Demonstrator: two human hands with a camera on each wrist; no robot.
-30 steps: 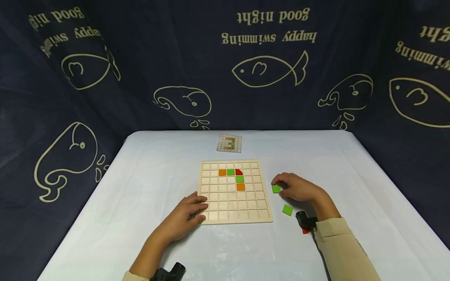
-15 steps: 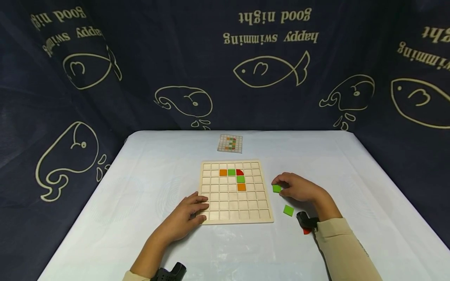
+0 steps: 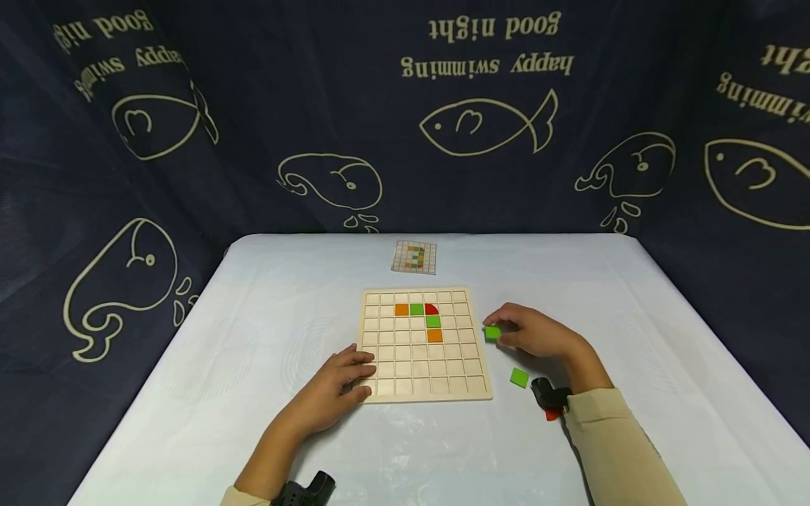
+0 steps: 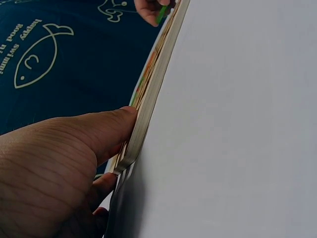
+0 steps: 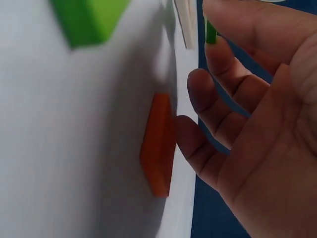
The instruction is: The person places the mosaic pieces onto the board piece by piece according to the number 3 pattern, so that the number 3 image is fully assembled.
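Observation:
A wooden grid board [image 3: 424, 376] lies mid-table, holding two orange tiles [image 3: 401, 309], two green tiles [image 3: 415, 309] and one red quarter-round tile [image 3: 431, 308]. My left hand [image 3: 354, 372] rests on the board's near left corner, with its thumb [image 4: 106, 131] against the board's edge [image 4: 148, 99]. Just right of the board, my right hand [image 3: 506, 330] pinches a green tile [image 3: 492, 332] [image 5: 211, 32] between its fingertips. In the right wrist view an orange tile [image 5: 159, 144] lies on the table under that hand.
Another green tile [image 3: 519, 377] [image 5: 86, 20] lies loose on the white table [image 3: 253, 316] near my right wrist. A small pattern card [image 3: 414, 256] sits beyond the board. Dark blue printed cloth [image 3: 190, 140] surrounds the table.
My right hand has shifted a little up and left toward the board with the green tile in its fingertips. The left hand and board have stayed put.

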